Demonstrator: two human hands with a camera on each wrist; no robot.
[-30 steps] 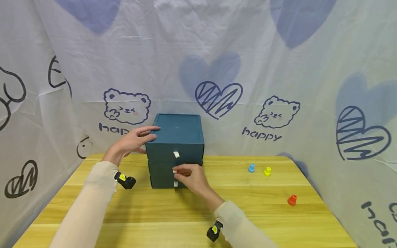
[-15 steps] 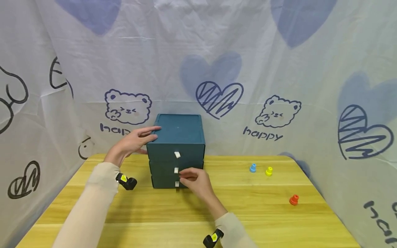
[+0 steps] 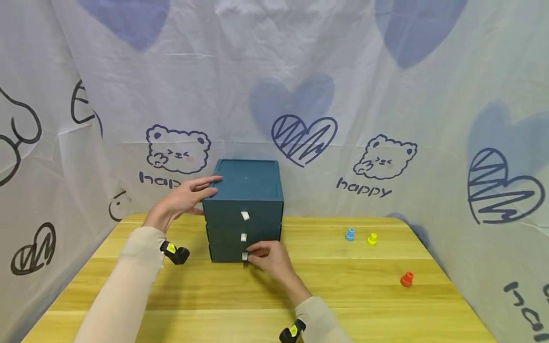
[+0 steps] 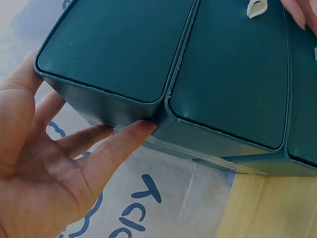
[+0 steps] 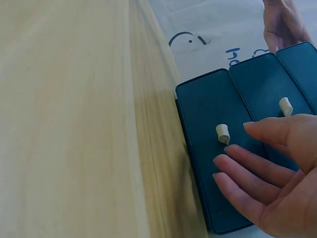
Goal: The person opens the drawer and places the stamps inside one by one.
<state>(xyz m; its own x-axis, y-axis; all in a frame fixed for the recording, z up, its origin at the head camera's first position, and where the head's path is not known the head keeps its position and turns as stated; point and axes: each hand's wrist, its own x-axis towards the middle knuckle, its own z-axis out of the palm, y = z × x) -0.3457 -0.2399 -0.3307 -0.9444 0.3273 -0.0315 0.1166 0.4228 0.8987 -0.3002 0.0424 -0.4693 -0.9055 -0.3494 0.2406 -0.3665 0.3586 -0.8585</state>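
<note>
A teal cabinet (image 3: 244, 190) with three shut drawers stands at the back of the wooden table (image 3: 343, 295). Each drawer has a small white tab. My left hand (image 3: 195, 190) lies with straight fingers against the cabinet's upper left edge; the left wrist view shows the left hand (image 4: 114, 141) touching the cabinet (image 4: 124, 44) at its corner. My right hand (image 3: 257, 255) is low at the bottom drawer's tab (image 3: 245, 256). In the right wrist view the right hand (image 5: 242, 148) has relaxed fingers, its fingertips just beside the tab (image 5: 223, 133), not clamped on it.
Three small pegs stand on the table to the right: a blue one (image 3: 350, 234), a yellow one (image 3: 371, 239) and an orange one (image 3: 406, 279). A printed cloth (image 3: 386, 119) walls in the back and both sides.
My right hand has dropped from the middle drawer's tab down to the bottom drawer's tab. The left hand has stayed on the cabinet.
</note>
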